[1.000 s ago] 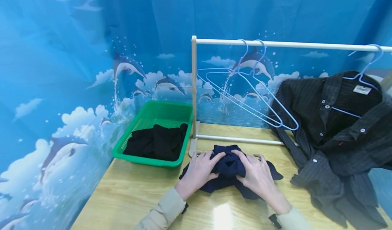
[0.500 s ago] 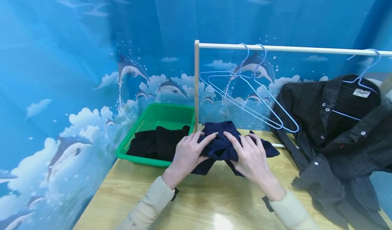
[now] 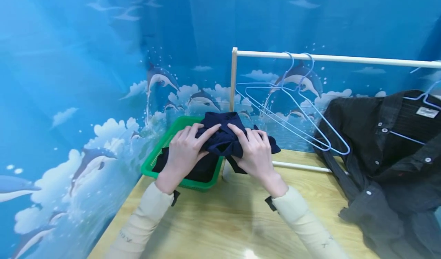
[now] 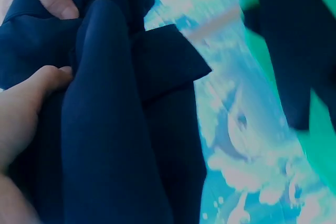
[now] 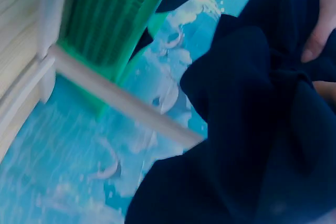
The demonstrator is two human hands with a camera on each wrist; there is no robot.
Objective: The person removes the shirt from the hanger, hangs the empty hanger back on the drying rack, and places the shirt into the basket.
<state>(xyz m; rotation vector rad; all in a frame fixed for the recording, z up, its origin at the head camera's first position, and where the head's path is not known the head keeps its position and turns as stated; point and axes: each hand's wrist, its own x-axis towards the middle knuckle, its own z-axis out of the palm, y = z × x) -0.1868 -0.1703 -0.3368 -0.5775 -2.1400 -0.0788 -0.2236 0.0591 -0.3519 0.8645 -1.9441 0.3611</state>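
A bunched navy garment [image 3: 222, 140] is held up between both hands, over the right part of the green basket [image 3: 151, 165]. My left hand [image 3: 182, 149] grips its left side, with thumb and fingers pressed into the cloth. On the other side my right hand [image 3: 257, 155] grips the folds. Loose ends of cloth hang below and to the right. In the left wrist view the navy cloth [image 4: 110, 124] drapes down beside thumb and finger. A black garment [image 3: 203, 169] lies inside the basket, partly covered by the left hand and the navy garment.
A white rack [image 3: 344, 59] stands at the back right of the wooden table [image 3: 220, 220]. Two blue hangers [image 3: 287, 92] hang on its rail. Farther right, a dark button shirt [image 3: 372, 144] hangs on another hanger, its lower part on the table. A dolphin-printed curtain lies behind.
Both hands have lifted the navy garment off the table and carried it left, from in front of the rack to over the basket. The head view has turned slightly left.
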